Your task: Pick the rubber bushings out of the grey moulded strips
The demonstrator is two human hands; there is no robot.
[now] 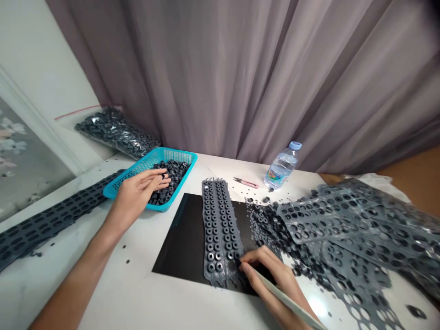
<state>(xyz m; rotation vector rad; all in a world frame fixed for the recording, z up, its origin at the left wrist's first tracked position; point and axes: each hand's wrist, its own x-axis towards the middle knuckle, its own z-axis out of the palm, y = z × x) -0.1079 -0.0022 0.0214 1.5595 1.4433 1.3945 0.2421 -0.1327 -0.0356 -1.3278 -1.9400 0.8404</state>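
Observation:
My left hand (146, 183) is over the blue-green basket (190, 172), its fingers stretched out above a heap of small black rubber rings (177, 172). A dark ring-like bit shows between the fingertips; whether it is held I cannot tell. A dark grey moulded rubber sheet (220, 224), lined with rows of raised rings, lies on a black mat (178, 238). My right hand (271, 279) is closed round a slim, pale stick-like tool (285, 298); the tool's working end is hidden. The right fingertips are at the sheet's lower right edge, beside a spot without a ring.
Punched-out sheets (343, 215) and loose black scraps (275, 224) pile up at right. A water bottle (282, 167) and pink-handled thread snips (245, 183) are behind the mat. At left lie another rubber sheet (51, 217) and a bag of rings (117, 130).

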